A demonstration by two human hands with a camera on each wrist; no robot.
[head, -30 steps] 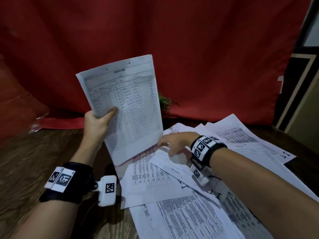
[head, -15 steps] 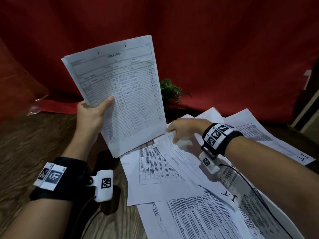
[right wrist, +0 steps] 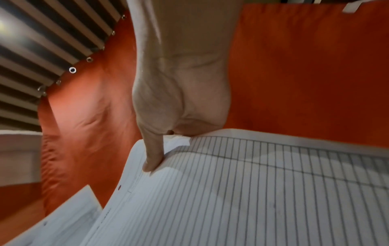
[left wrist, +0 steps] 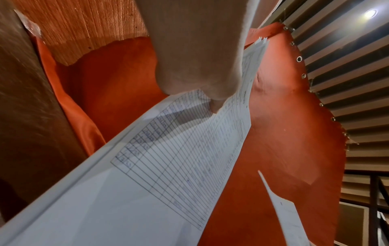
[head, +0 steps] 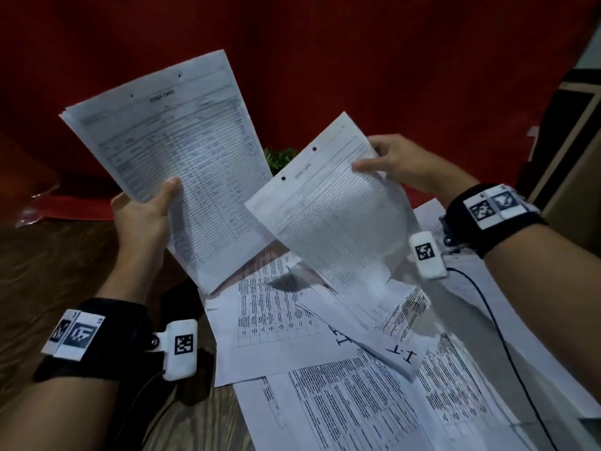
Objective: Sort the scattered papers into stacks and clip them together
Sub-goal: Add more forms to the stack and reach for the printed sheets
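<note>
My left hand (head: pixel 148 209) grips a thin stack of ruled stock-card sheets (head: pixel 182 151) upright above the table, thumb on the front; the left wrist view shows that thumb (left wrist: pixel 216 106) pressing the stack (left wrist: pixel 168 166). My right hand (head: pixel 393 164) pinches the top right corner of a single punched ruled sheet (head: pixel 328 209), lifted and curling, just right of the stack. In the right wrist view the thumb (right wrist: pixel 152 156) lies on that sheet (right wrist: pixel 242 191). Several printed papers (head: pixel 341 395) lie scattered and overlapping on the wooden table (head: pixel 48 275).
A red curtain (head: pixel 357 60) hangs behind the table, with a small green plant (head: pixel 281 157) at its foot. A dark framed panel (head: pixel 572 131) stands at the right. A black cable (head: pixel 500 323) runs from my right wrist across the papers.
My right hand has lifted one ruled sheet off the scattered pile and raised it beside the stack. The left hand still holds its stack up.
</note>
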